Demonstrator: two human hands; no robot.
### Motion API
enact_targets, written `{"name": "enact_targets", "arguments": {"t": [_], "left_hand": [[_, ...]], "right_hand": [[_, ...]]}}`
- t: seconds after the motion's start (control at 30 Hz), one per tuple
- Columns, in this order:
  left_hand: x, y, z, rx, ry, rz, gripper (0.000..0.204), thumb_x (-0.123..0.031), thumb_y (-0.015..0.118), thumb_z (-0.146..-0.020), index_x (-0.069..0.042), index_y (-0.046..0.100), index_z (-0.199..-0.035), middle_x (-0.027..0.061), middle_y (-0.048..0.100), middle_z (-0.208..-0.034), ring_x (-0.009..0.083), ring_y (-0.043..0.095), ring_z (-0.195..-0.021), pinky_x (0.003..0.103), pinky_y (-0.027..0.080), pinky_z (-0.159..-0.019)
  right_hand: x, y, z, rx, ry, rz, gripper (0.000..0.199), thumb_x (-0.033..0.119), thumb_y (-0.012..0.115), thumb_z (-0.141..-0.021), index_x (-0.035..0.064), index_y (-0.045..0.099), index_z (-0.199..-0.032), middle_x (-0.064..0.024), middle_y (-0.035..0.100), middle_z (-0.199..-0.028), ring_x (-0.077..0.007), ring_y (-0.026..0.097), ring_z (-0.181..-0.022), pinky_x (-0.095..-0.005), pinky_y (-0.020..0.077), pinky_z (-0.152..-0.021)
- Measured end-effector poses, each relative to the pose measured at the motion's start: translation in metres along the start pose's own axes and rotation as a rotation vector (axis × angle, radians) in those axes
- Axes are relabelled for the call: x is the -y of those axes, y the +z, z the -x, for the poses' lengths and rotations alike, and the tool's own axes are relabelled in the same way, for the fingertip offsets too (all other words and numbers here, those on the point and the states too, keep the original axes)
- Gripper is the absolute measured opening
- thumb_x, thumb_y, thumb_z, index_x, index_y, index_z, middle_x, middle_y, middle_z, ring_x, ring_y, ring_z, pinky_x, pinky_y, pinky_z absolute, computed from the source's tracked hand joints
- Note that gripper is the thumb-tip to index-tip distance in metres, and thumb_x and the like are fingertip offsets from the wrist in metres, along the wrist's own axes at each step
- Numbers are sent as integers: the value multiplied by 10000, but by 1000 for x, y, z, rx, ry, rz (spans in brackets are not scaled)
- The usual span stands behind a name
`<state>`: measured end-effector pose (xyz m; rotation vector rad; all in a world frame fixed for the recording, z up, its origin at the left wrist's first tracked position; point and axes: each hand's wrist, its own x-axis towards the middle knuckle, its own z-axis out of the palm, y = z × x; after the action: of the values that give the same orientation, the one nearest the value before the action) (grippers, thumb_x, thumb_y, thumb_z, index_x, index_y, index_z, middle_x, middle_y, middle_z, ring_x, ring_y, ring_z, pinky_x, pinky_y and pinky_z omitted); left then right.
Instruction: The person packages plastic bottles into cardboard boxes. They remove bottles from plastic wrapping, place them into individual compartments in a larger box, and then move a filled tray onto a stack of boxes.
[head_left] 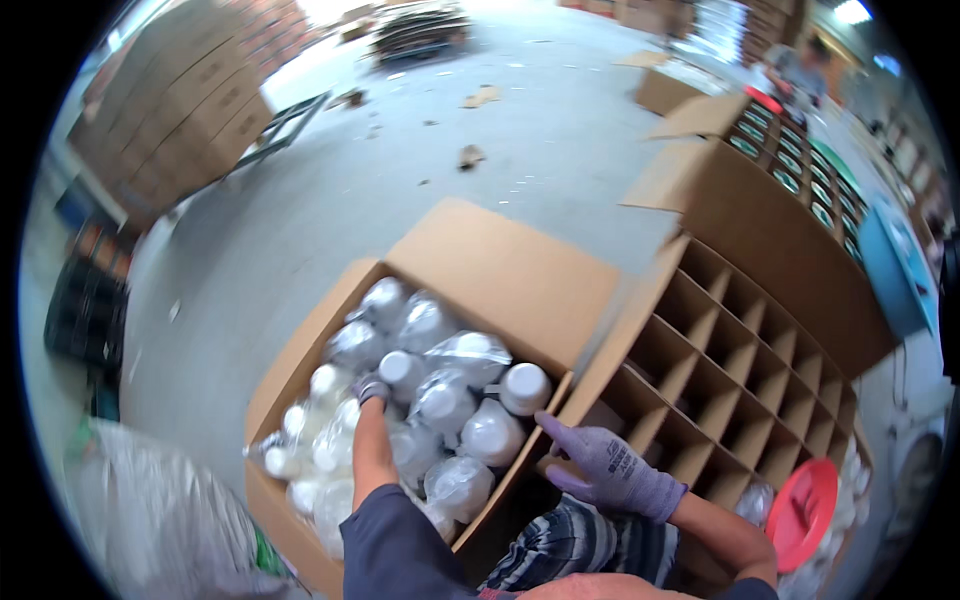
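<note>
My left hand (372,388), in a grey-purple glove, reaches down into an open cardboard box (500,281) filled with whitish, round-ended containers (442,402) in clear plastic bags. Its fingers are mostly hidden among them, so a grip cannot be made out. My right hand (615,470), gloved the same, is above the near left edge of a second cardboard box (790,260). Its index finger stretches toward the first box's rim and its thumb is apart, with nothing visible between them. Cardboard dividers (715,350) split the second box into many cells.
At the lower right, a red plastic dish (803,515) lies by more whitish items. Beyond the divided box stands another box with round-topped items (790,160) in cells, beside a blue tub (895,265). Stacked cartons (170,110) stand far left; a person (803,72) is far right.
</note>
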<state>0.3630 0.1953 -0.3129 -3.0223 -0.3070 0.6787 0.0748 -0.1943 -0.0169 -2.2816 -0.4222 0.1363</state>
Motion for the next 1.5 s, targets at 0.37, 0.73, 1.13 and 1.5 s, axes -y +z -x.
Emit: {"name": "enact_targets", "arguments": {"t": [0.37,0.73,1.13,1.5], "left_hand": [[-4,-119,104,-278,436,155,328,-329,673,-738,-98,709,-967,155,706,-940,298,664,-923,493,413,-928],[-98,-119,445,-641,1329,701,299,-148,759,-727,-65,472,-741,93,471,-705,324,498,-753,453,407,-740],[-102,-64,529,-26,1477,907,205,-45,741,-746,-31,553,-827,73,566,-796,216,556,-762,320,461,-705],[-49,-20,543,464,1162,1018,169,-119,640,-876,20,624,-971,118,637,-1012,201,605,-922,301,494,-787]], "right_hand": [[2,26,105,-406,137,200,666,190,631,-865,-2,342,-1433,-207,605,-1070,-359,598,-1003,-396,478,-907],[89,49,117,-993,161,-191,861,325,801,-731,32,333,-1392,-237,443,-1233,-413,455,-1230,-426,407,-1033],[134,13,292,-562,-364,985,507,208,757,-687,283,583,-1157,-120,445,-1271,-375,571,-1015,-446,557,-844],[-12,-43,430,-841,1021,636,897,370,766,-685,195,325,-1447,-204,372,-1390,-471,530,-1077,-536,449,-942]]}}
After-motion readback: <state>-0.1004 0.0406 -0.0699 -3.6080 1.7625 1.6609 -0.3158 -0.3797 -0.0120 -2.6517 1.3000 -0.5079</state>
